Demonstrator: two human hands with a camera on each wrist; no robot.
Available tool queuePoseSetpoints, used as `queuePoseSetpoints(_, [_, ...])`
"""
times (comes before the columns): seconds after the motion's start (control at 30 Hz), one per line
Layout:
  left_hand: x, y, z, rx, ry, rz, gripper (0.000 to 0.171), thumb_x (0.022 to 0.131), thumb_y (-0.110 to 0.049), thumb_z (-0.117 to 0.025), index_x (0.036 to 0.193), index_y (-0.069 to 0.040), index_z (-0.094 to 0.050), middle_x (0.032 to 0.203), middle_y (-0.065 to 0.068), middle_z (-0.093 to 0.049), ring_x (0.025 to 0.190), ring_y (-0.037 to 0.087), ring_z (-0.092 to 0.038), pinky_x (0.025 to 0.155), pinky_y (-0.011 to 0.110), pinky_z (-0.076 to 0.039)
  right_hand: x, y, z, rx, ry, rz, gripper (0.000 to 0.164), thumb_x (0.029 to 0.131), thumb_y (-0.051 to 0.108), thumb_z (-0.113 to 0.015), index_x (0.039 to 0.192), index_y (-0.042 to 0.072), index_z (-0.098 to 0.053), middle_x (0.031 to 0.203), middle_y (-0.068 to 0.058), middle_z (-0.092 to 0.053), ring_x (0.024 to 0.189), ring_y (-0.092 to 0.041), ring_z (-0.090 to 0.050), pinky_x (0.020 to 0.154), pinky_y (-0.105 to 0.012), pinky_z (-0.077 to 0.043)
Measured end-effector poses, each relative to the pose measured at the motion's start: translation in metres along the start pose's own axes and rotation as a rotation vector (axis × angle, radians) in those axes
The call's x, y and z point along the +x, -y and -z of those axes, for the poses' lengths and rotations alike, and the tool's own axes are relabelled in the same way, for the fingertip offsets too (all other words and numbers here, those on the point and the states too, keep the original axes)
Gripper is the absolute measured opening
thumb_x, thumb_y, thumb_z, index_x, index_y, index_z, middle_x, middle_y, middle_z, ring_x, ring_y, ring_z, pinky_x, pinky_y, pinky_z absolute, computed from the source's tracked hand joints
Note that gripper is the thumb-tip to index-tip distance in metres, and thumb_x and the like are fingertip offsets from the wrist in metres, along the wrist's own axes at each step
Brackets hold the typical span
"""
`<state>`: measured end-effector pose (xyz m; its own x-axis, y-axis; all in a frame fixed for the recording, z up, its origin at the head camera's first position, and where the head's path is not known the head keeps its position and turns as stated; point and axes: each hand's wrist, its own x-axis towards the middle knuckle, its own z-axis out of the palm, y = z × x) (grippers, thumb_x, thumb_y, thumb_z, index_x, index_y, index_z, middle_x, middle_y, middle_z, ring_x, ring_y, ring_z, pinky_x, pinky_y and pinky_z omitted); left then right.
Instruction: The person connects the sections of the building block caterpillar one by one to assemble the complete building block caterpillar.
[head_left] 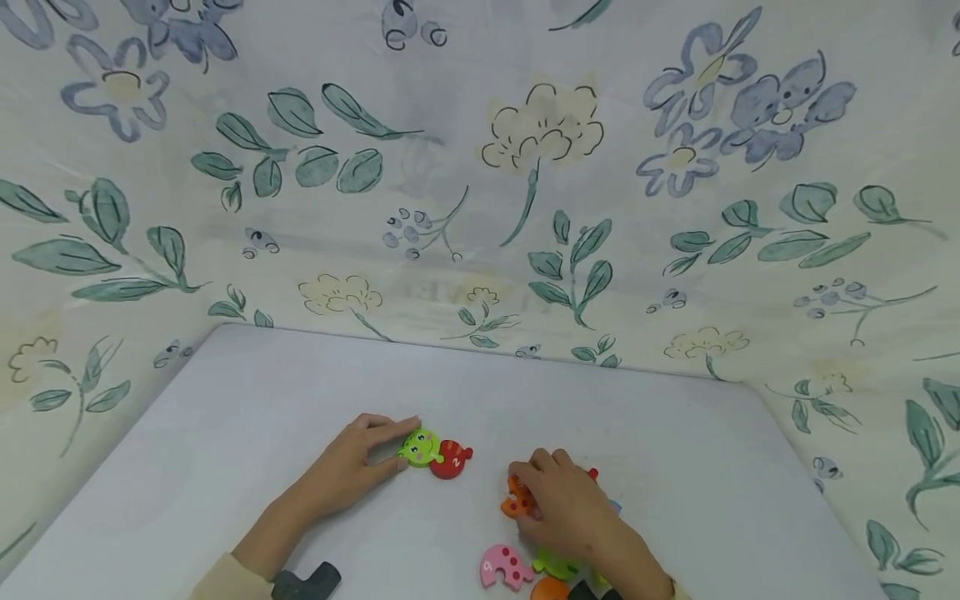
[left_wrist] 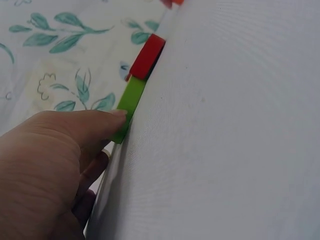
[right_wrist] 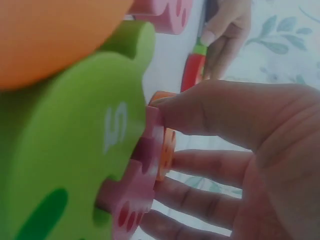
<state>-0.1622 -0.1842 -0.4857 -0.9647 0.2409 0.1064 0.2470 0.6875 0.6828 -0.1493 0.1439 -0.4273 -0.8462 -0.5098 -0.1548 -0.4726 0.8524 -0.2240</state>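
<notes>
My left hand point(head_left: 348, 462) holds a green smiling caterpillar-head puzzle piece point(head_left: 420, 447) between thumb and fingers on the white table. Fitted against that head is a red round piece point(head_left: 448, 460) marked 2. To the right, my right hand point(head_left: 566, 504) pinches an orange dotted puzzle piece point(head_left: 517, 498) with a notch in its side. In the right wrist view the thumb lies at the orange piece's point(right_wrist: 170, 145) edge, with a pink piece point(right_wrist: 132, 200) close by. The right palm hides parts of several pieces beneath it.
Nearer me lie a pink dotted piece point(head_left: 504, 567), a green piece point(head_left: 555, 565) and an orange piece point(head_left: 550, 590). A green piece marked 5 point(right_wrist: 90, 135) looms large in the right wrist view. Flower-patterned cloth point(head_left: 480, 167) rises behind the white table point(head_left: 337, 375).
</notes>
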Motion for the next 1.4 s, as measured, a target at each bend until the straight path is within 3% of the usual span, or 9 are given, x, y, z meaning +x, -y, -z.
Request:
queuePoseSetpoints(0.2, [0.001, 0.003, -0.004, -0.031, -0.025, -0.038, 0.052, 0.093, -0.014, -0.078, 0.141, -0.031, -0.067, 0.129, -0.008, -0.065, 0.130, 0.023, -0.058, 0.110, 0.054, -0.047, -0.003, 0.000, -0.003, 0.019, -0.036, -0.013, 0.055, 0.086, 0.048, -0.082, 0.130, 0.019, -0.068, 0.107, 0.005, -0.058, 0.101, -0.020, -0.049, 0.088, -0.042, -0.055])
queuePoseSetpoints(0.4, [0.002, 0.003, -0.006, -0.057, -0.051, -0.049, 0.046, 0.092, -0.014, -0.081, 0.135, -0.029, -0.071, 0.125, -0.016, -0.067, 0.127, 0.019, -0.060, 0.110, 0.052, -0.048, -0.002, 0.001, -0.005, 0.013, -0.046, -0.039, 0.053, 0.086, 0.046, -0.083, 0.128, 0.019, -0.068, 0.105, 0.005, -0.057, 0.101, -0.020, -0.050, 0.087, -0.041, -0.056])
queuePoseSetpoints(0.8, [0.004, 0.001, -0.006, -0.063, -0.085, -0.025, 0.046, 0.090, -0.013, -0.083, 0.132, -0.025, -0.072, 0.122, -0.016, -0.072, 0.127, 0.020, -0.061, 0.109, 0.051, -0.049, -0.001, 0.005, -0.004, 0.104, -0.040, -0.069, 0.060, 0.085, 0.042, -0.085, 0.135, 0.014, -0.067, 0.118, 0.001, -0.063, 0.105, -0.018, -0.055, 0.092, -0.043, -0.059])
queuePoseSetpoints(0.97, [0.004, 0.002, -0.007, -0.026, -0.100, -0.042, 0.045, 0.089, -0.012, -0.084, 0.130, -0.024, -0.073, 0.122, -0.016, -0.070, 0.123, 0.016, -0.061, 0.106, 0.045, -0.052, 0.002, 0.008, -0.006, 0.136, -0.070, -0.056, 0.059, 0.085, 0.040, -0.086, 0.135, 0.016, -0.067, 0.120, 0.003, -0.063, 0.110, -0.017, -0.055, 0.094, -0.041, -0.060])
queuePoseSetpoints(1.2, [0.004, 0.002, -0.008, 0.062, -0.134, -0.088, 0.032, 0.087, -0.010, -0.086, 0.114, -0.025, -0.075, 0.116, -0.015, -0.066, 0.123, 0.017, -0.056, 0.106, 0.044, -0.052, 0.003, 0.015, -0.006, 0.176, -0.083, -0.079, 0.070, 0.085, 0.041, -0.087, 0.145, 0.017, -0.060, 0.129, 0.001, -0.060, 0.116, -0.019, -0.055, 0.093, -0.042, -0.061])
queuePoseSetpoints(1.4, [0.003, 0.001, -0.006, 0.068, -0.139, -0.101, 0.032, 0.087, -0.008, -0.085, 0.113, -0.024, -0.076, 0.116, -0.014, -0.067, 0.122, 0.019, -0.057, 0.106, 0.045, -0.052, 0.001, 0.019, -0.005, 0.231, -0.065, -0.054, 0.068, 0.087, 0.040, -0.085, 0.147, 0.023, -0.059, 0.123, 0.005, -0.058, 0.105, -0.013, -0.053, 0.077, -0.024, -0.059])
